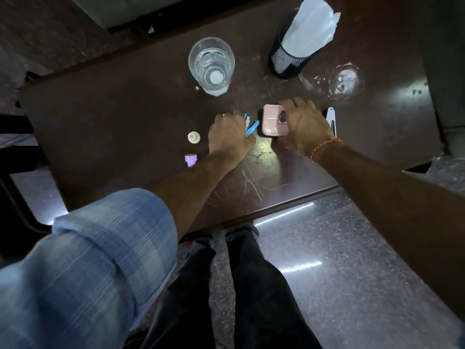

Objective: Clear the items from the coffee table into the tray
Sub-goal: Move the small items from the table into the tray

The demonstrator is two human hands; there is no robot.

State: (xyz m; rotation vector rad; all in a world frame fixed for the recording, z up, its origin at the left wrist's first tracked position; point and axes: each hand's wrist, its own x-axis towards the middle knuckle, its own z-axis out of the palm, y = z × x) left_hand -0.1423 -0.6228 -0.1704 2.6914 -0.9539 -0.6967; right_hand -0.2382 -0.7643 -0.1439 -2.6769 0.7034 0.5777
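A: Nearest first? Landmark's the small pink rectangular plastic box (274, 120)

B: Left hand (230, 138) just left of it, curled over blue-handled small items (252, 127), grasp unclear. Right hand (304, 127) clasps the box's right side

A: Tray?

B: Not visible. Beyond the box: clear drinking glass (211, 66), black mesh cup (289, 57)

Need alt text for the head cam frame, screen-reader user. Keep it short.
Seen from above, a person's right hand rests on a small pink box while the left hand covers blue-handled items on a scratched dark coffee table. A glass, mesh holder and two small caps sit around them.
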